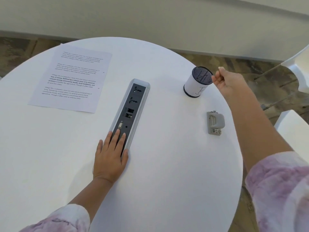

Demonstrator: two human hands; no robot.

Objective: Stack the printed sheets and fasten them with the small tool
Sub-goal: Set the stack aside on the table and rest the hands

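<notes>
The printed sheets (71, 77) lie in a flat pile at the far left of the round white table (167, 164), text side up. A small grey stapler (215, 122) lies near the table's right edge, with no hand on it. My right hand (229, 82) hovers beyond the stapler, right beside the rim of a mesh cup (197, 82). Its fingers are pinched together, and I see nothing between them. My left hand (110, 156) rests flat, fingers spread, on the near end of the socket strip (132, 104).
The socket strip runs down the middle of the table, between the sheets and the stapler. The cup stands upright, wrapped in a white paper label. White chairs (297, 71) stand off the table's right side. A wall runs along the far side.
</notes>
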